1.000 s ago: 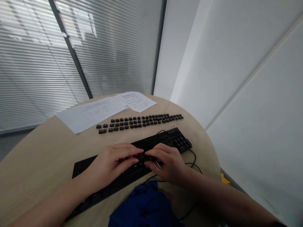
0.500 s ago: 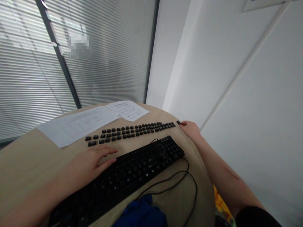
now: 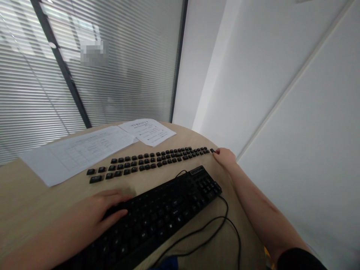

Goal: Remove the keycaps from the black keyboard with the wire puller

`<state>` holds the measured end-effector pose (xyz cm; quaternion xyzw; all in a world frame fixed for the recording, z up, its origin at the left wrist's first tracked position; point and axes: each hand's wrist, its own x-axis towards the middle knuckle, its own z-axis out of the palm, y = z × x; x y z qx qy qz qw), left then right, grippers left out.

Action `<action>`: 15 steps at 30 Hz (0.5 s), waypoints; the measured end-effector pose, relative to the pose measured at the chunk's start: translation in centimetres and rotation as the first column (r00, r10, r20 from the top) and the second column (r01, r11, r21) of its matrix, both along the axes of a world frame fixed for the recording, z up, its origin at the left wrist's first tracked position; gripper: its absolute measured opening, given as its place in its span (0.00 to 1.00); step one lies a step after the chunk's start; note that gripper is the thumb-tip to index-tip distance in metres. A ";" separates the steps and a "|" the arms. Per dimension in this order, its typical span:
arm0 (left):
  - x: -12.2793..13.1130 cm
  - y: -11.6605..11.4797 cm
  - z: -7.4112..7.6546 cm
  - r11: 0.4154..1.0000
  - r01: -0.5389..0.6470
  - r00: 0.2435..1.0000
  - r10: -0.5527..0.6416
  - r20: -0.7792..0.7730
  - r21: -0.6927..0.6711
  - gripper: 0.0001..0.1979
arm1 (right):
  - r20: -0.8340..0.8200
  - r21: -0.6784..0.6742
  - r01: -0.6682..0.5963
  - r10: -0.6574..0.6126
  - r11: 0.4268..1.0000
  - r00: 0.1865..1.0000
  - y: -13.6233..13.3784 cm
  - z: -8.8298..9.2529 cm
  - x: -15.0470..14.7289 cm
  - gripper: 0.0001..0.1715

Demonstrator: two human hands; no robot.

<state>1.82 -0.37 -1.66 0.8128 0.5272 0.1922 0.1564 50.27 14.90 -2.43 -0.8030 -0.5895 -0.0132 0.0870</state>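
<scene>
The left hand [image 3: 104, 210] lies flat, fingers loosely spread, holding nothing. It rests on the left part of the black keyboard [image 3: 163, 213]. A second ago both hands worked together at the middle of that keyboard. The left has since slid off toward its left end.

The keyboard's black cable [image 3: 209, 230] loops toward the person, between the two forearms.

The right hand [image 3: 226, 158] has left the keyboard and reached past its far right corner. Its fingers are drawn together at the last loose keycap [image 3: 212, 150], at the right end of the laid-out keycaps [image 3: 149, 160]. Half a second ago it was already there; it has hardly shifted. Whether it pinches that cap or only touches it, I cannot tell.

Counted:
- one keyboard
- one cable
- dozens of loose black keycaps in rows, running leftward from the right fingertips and too small to count singly
- two printed paper sheets, the large one [image 3: 78, 150] and the small one [image 3: 147, 131], both beyond the keycaps

All of it lies on a round wooden table [image 3: 33, 202].
</scene>
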 end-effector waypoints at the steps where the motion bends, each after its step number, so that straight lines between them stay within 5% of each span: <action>1: -0.1 0.1 -0.1 1.000 0.017 1.000 -0.018 -0.013 -0.026 0.19 | 0.003 -0.008 -0.007 0.007 1.000 1.000 0.0 0.0 0.0 0.21; 15: -0.2 -0.2 0.6 0.995 0.097 0.994 -0.097 -0.045 0.003 0.18 | -0.013 0.010 -0.010 0.010 1.000 1.000 -0.1 -0.2 -0.2 0.22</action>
